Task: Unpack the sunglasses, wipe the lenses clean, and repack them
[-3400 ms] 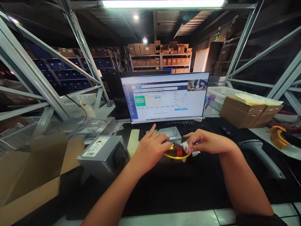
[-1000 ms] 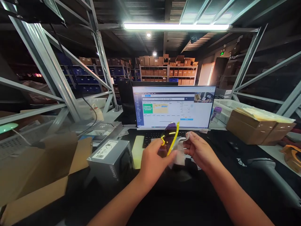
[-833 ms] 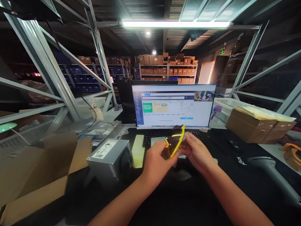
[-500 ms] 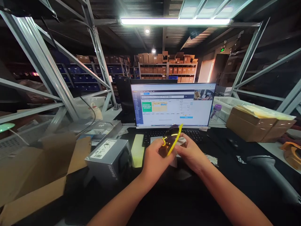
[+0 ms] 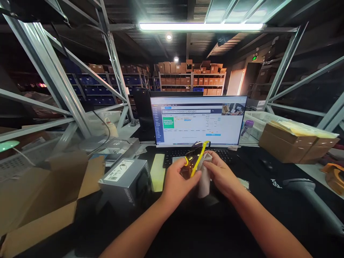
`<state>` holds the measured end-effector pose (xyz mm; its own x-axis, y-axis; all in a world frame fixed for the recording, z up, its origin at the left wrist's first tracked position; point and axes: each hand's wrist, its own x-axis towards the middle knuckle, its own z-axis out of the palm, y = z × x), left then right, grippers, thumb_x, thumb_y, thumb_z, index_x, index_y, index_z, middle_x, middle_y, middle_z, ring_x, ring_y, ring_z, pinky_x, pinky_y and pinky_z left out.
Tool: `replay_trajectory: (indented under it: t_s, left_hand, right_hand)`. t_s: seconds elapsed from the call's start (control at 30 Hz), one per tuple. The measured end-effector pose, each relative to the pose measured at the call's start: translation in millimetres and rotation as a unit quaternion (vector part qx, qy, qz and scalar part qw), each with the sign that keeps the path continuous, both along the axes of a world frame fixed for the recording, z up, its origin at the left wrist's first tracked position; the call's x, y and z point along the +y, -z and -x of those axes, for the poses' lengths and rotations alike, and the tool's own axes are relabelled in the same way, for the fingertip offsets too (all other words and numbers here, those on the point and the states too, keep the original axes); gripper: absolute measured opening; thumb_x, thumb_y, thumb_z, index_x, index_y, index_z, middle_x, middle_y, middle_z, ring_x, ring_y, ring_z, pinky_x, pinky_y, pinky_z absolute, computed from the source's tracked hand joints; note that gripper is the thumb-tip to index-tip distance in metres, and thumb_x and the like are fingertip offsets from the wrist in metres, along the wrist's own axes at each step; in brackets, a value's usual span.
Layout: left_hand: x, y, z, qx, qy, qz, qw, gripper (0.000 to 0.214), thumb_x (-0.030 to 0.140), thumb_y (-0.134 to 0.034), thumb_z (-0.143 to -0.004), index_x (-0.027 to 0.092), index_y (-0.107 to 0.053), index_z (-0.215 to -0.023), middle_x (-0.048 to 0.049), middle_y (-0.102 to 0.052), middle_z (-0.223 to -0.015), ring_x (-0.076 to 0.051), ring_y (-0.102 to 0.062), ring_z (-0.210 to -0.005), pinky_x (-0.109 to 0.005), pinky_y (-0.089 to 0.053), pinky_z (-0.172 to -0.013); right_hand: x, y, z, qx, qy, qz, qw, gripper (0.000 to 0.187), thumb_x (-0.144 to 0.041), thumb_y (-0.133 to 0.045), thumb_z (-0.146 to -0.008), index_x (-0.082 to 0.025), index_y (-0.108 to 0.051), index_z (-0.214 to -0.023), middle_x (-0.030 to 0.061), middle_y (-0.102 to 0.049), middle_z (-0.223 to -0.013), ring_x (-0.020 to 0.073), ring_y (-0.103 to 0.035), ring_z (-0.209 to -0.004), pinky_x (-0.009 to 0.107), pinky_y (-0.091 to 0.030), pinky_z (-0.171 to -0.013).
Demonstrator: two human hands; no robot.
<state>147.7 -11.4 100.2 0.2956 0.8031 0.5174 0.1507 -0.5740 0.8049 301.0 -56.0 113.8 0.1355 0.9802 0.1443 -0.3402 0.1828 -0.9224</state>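
A pair of glasses with a yellow frame and dark lens [image 5: 195, 159] is held up above the black desk mat [image 5: 268, 204], in front of the keyboard [image 5: 223, 153]. My left hand [image 5: 176, 184] grips the glasses from the left, fingers closed on the frame. My right hand [image 5: 221, 175] presses a small white cloth [image 5: 205, 181] against the lens, fingers closed on the cloth. The cloth hangs down between both hands.
A lit monitor [image 5: 197, 120] stands behind the hands. A grey product box [image 5: 125, 181] and an open cardboard carton [image 5: 40, 193] lie to the left. A barcode scanner [image 5: 313, 200] and a brown cardboard box [image 5: 292, 141] are on the right. Metal shelving frames both sides.
The glasses were lifted off the desk and held upright. The right hand brought the white cloth onto the lens; the cloth hangs lower now. The screen content changed slightly.
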Motion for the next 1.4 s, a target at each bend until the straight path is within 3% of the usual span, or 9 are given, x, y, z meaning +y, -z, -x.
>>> replay_trajectory:
  t_s: [0.27, 0.5, 0.57, 0.67, 0.77, 0.97, 1.13, 1.23, 1.4]
  left_hand:
    - [-3, 4.6, -9, 0.017, 0.005, 0.005, 1.000, 0.012, 0.023, -0.068, -0.069, 0.019, -0.059, -0.077, 0.0012, -0.057, -0.072, -0.014, -0.052, -0.066, -0.024, -0.041, -0.058]
    - [0, 0.3, -6, -0.008, -0.020, -0.024, 0.999, 0.010, 0.019, -0.064, -0.071, 0.020, -0.054, -0.070, 0.0029, -0.053, -0.069, -0.012, -0.049, -0.064, -0.022, -0.038, -0.057]
    - [5, -0.9, -3, -0.006, -0.052, -0.039, 0.998, 0.015, 0.020, -0.064, -0.072, 0.020, -0.050, -0.067, 0.0034, -0.051, -0.068, -0.012, -0.048, -0.063, -0.022, -0.037, -0.055]
    - [11, -3.7, 3, 0.000, -0.111, -0.058, 0.992, 0.020, 0.020, -0.065, -0.071, 0.021, -0.045, -0.065, 0.0043, -0.048, -0.066, -0.012, -0.046, -0.062, -0.022, -0.035, -0.055]
    - [15, -8.1, 9, -0.002, -0.125, -0.060, 0.990, 0.022, 0.023, -0.064, -0.072, 0.021, -0.044, -0.065, 0.0048, -0.046, -0.064, -0.012, -0.045, -0.060, -0.023, -0.034, -0.055]
    - [12, -15.9, 16, 0.024, -0.121, -0.101, 0.987, 0.022, 0.019, -0.064, -0.073, 0.021, -0.044, -0.066, 0.0043, -0.046, -0.067, -0.013, -0.045, -0.064, -0.023, -0.034, -0.058]
    - [9, -15.4, 16, 0.051, -0.107, -0.103, 0.988, 0.025, 0.017, -0.064, -0.074, 0.021, -0.040, -0.066, 0.0046, -0.045, -0.067, -0.012, -0.043, -0.062, -0.024, -0.031, -0.056]
    - [8, -14.5, 15, 0.060, -0.104, -0.107, 0.987, 0.025, 0.017, -0.063, -0.075, 0.021, -0.040, -0.066, 0.0044, -0.044, -0.068, -0.012, -0.042, -0.062, -0.024, -0.031, -0.057]
    - [7, -16.3, 17, 0.065, -0.103, -0.109, 0.987, 0.025, 0.015, -0.062, -0.074, 0.021, -0.039, -0.067, 0.0043, -0.045, -0.070, -0.012, -0.042, -0.064, -0.024, -0.031, -0.058]
  right_hand:
    - [-1, 3.8, 3, -0.025, -0.034, -0.028, 0.999, 0.046, -0.044, -0.079, -0.076, -0.026, -0.050, -0.107, -0.0065, -0.065, -0.068, 0.0131, -0.060, -0.056, 0.026, -0.045, -0.060]
    - [-8, -8.4, -3, 0.091, -0.127, 0.071, 0.985, 0.038, -0.031, -0.086, -0.069, -0.019, -0.064, -0.097, 0.0015, -0.071, -0.085, 0.0147, -0.067, -0.074, 0.025, -0.053, -0.069]
    - [-9, -8.4, -8, 0.133, -0.105, 0.068, 0.983, 0.037, -0.026, -0.087, -0.068, -0.021, -0.067, -0.099, 0.0001, -0.071, -0.086, 0.0141, -0.067, -0.075, 0.025, -0.055, -0.071]
    - [-3, -2.4, -17, 0.186, -0.014, 0.038, 0.982, 0.032, -0.024, -0.086, -0.069, -0.025, -0.070, -0.096, -0.0003, -0.073, -0.090, 0.0170, -0.068, -0.084, 0.029, -0.058, -0.078]
    - [9, 8.7, -17, 0.208, 0.041, 0.025, 0.977, 0.022, -0.023, -0.085, -0.070, -0.025, -0.071, -0.087, 0.0024, -0.074, -0.095, 0.0203, -0.069, -0.093, 0.033, -0.060, -0.084]
    - [17, 28.5, 14, 0.263, -0.014, 0.121, 0.957, 0.013, -0.017, -0.083, -0.069, -0.021, -0.071, -0.075, 0.0030, -0.074, -0.078, 0.0150, -0.070, -0.079, 0.025, -0.059, -0.079]
    - [13, 22.9, 11, 0.209, -0.045, 0.060, 0.975, 0.005, -0.023, -0.074, -0.076, -0.020, -0.071, -0.080, 0.0042, -0.076, -0.088, 0.0179, -0.069, -0.086, 0.032, -0.056, -0.084]
    - [12, 18.9, 3, 0.160, -0.052, 0.042, 0.985, 0.013, -0.025, -0.069, -0.080, -0.017, -0.073, -0.089, 0.0068, -0.075, -0.095, 0.0196, -0.068, -0.088, 0.034, -0.055, -0.084]
    - [21, 18.5, 2, 0.268, -0.010, 0.084, 0.960, 0.007, -0.020, -0.065, -0.077, -0.018, -0.071, -0.081, 0.0069, -0.075, -0.086, 0.0209, -0.070, -0.089, 0.037, -0.056, -0.088]
